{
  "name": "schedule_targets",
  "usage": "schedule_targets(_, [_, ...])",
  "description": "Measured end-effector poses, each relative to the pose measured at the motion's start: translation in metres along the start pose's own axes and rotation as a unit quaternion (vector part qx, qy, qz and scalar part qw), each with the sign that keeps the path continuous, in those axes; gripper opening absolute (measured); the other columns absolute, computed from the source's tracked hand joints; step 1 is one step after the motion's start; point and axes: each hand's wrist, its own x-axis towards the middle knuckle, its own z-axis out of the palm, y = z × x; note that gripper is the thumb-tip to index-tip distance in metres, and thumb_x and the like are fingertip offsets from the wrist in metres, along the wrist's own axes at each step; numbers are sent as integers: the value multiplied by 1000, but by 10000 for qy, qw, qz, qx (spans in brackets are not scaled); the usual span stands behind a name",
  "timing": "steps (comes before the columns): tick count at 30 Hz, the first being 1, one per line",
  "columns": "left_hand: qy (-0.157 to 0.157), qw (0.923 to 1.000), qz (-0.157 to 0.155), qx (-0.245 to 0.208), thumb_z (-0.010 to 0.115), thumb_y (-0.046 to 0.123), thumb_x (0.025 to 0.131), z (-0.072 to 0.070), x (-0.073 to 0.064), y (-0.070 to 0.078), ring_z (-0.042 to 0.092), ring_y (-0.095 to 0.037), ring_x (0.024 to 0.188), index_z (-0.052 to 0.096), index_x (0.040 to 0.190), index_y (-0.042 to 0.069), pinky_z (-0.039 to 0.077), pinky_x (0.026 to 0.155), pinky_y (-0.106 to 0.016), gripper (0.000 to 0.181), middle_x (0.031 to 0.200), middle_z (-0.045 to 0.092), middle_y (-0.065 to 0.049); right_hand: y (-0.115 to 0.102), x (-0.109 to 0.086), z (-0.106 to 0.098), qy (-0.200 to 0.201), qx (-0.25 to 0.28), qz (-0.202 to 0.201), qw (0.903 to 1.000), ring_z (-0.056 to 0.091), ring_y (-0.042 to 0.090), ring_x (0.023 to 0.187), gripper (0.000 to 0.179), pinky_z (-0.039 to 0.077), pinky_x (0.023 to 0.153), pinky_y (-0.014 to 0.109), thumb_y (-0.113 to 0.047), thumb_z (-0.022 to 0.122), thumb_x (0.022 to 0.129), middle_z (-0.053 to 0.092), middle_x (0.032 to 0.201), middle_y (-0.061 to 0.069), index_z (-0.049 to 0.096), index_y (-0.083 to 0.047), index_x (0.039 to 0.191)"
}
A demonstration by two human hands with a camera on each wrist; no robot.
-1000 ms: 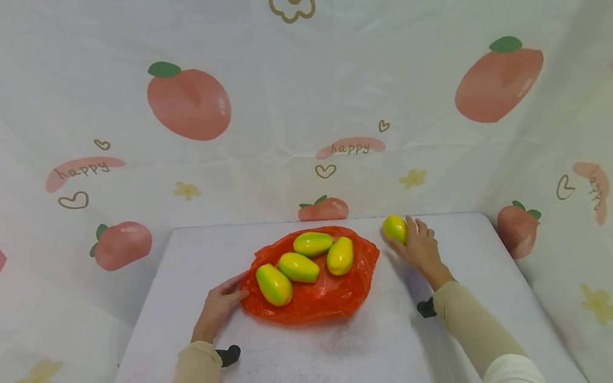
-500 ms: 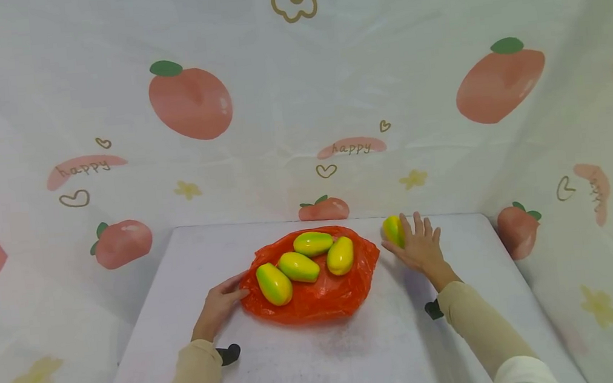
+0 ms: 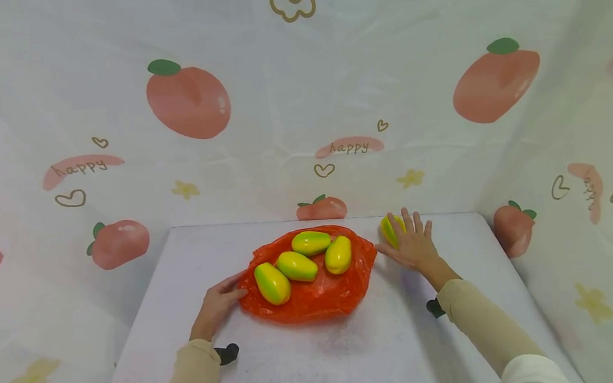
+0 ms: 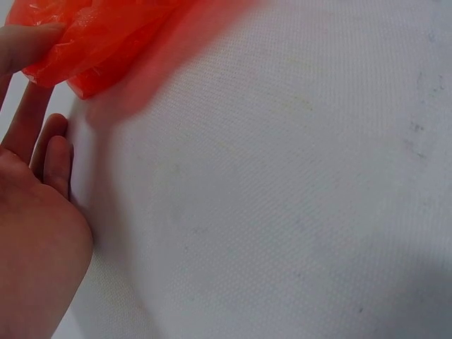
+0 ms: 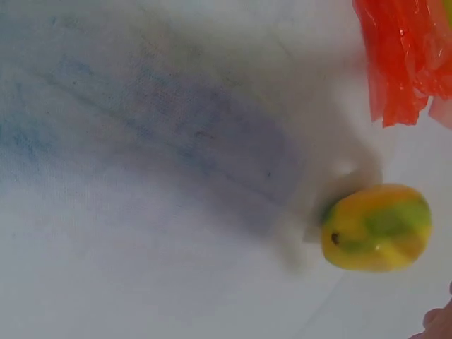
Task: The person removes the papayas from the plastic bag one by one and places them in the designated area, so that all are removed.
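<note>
A spread-out red plastic bag [image 3: 327, 299] lies on the table with several yellow-green papayas [image 3: 273, 284] on it. My left hand [image 3: 214, 309] pinches the bag's left edge; in the left wrist view the thumb lies on top of the red plastic [image 4: 106, 42], with fingers below. To the right of the bag, near the table's back edge, is one more papaya [image 3: 387, 234]. My right hand [image 3: 418, 250] is over its near side with fingers straight and spread, partly hiding it. In the right wrist view that papaya [image 5: 381, 227] appears clear of the fingertips at the lower right corner.
The white table [image 3: 300, 368] ends at a pale cloth backdrop [image 3: 262, 183] printed with fruit, hearts and flowers. Cloth walls also stand on the left and right. A black wrist strap [image 3: 228, 354] shows by the left sleeve, another black piece [image 3: 434, 308] by the right.
My right hand's fingers have straightened and spread, uncurling from beside the lone papaya, and the hand has come a little over it. The left hand and the bag have stayed put.
</note>
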Motion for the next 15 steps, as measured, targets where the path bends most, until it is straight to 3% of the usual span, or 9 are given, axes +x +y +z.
schedule_targets(15, [-49,10000,60,29,67,30,97,0,1,0,31,-34,154,52,150,24,29,125,-55,56,162,44,-8,-30,0,-1,-53,-306,-665,9973,9,52,156,100,6,121,77,-76,51,88,7,172,21,19,-19,164])
